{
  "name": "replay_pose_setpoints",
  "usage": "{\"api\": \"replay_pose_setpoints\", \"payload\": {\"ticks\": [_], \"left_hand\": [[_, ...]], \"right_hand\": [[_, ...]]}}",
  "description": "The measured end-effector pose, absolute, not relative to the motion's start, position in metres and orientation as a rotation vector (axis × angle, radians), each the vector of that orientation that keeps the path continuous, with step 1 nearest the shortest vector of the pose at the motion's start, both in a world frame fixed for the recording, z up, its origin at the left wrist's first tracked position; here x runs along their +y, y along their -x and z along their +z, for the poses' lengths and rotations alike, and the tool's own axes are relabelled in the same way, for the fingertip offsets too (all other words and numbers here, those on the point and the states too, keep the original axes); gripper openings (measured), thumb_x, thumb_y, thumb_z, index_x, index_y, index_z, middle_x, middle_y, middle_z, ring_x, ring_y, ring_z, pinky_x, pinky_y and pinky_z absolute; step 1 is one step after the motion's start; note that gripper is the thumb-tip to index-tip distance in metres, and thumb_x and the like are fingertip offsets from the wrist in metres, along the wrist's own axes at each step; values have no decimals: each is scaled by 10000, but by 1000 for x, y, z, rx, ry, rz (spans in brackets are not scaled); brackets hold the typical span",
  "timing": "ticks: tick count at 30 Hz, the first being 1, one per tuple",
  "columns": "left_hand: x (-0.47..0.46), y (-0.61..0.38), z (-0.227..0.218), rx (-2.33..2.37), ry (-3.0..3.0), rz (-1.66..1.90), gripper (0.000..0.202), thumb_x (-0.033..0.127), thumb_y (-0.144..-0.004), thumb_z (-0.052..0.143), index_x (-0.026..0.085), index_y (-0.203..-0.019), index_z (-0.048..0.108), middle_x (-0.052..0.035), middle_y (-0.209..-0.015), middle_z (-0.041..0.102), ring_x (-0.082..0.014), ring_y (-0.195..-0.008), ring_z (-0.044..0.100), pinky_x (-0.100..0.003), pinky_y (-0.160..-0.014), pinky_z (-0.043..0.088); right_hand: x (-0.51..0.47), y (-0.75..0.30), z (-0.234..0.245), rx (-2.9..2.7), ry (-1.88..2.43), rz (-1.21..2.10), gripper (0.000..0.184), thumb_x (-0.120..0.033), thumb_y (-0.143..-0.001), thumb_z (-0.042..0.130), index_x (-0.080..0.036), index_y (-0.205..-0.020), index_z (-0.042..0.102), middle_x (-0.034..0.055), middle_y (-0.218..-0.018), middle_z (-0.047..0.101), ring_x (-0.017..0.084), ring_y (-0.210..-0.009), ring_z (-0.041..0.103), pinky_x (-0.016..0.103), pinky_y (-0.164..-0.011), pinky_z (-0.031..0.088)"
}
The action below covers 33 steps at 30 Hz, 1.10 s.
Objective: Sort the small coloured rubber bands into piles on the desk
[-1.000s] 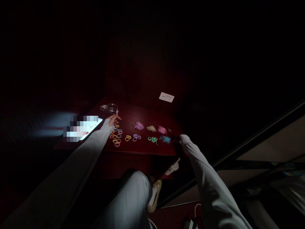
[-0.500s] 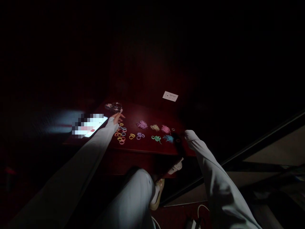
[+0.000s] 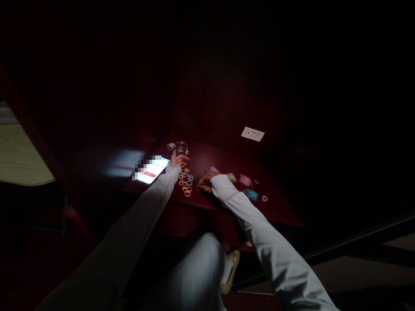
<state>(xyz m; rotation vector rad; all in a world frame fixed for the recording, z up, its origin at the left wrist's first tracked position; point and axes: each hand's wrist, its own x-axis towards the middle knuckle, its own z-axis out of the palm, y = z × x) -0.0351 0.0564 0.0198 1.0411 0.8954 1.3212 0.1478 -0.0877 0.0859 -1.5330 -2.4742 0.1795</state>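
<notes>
Drooping over a yellow ring (image 3: 197,188), the right hand (image 3: 205,182) leaves grip unclear; the left hand (image 3: 178,160) has fingers apart.

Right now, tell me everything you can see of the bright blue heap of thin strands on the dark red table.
The bright blue heap is a loose, low tangle of thin strands, ragged at the edges and perhaps elastic, resting on the dark red table. The person's pale right sleeve is close on its left; contact is unclear. A stringy pink heap lies just beyond it; a pale pink ring lies apart on its right.
</notes>
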Motion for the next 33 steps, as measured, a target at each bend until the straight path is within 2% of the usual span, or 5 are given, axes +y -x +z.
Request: {"api": "replay_pose_setpoints", "payload": {"ticks": [6,14,20,24,33], "left_hand": [[57,33,15,757,-838,1357,555,581,-988,372,200,-664,614,-73,-768,684,-123,-546,514,-265,-527,411],[56,35,21,817,-928,1293,616,702,-951,374,196,-666,578,-60,-701,652,-118,-519,497,-234,-486,362],[53,33,15,800,-940,1372,631,664,-986,292,199,-686,594,-66,-730,663,-128,-545,514,-251,-515,380],[54,32,16,816,-908,1352,647,618,-1006,257,191,-657,594,-77,-741,678,-122,-540,510,-247,-505,368],[52,30,17,813,-977,1328,635,718,-926,395,203,-612,595,-81,-723,661,-137,-560,498,-265,-512,367]], "right_hand": [[-80,-120,61,-2517,1419,306,23,-208,-883,749,-204,-905,754,24,-935,726,158,-881,633,247,-810,430],[-78,-119,41,-2556,1317,282,84,-211,-949,676,-201,-868,694,27,-893,707,159,-875,598,259,-862,421],[-62,-135,59,-2463,1308,358,202,-342,-979,653,-196,-863,730,35,-887,701,165,-858,604,271,-860,435],[-48,-138,66,-2378,1530,191,205,-377,-977,658,-204,-946,764,43,-913,715,177,-894,609,277,-881,424],[-37,-114,59,-2474,1735,-41,212,-347,-998,632,-212,-1055,785,87,-1057,751,207,-1049,628,284,-910,421]]}}
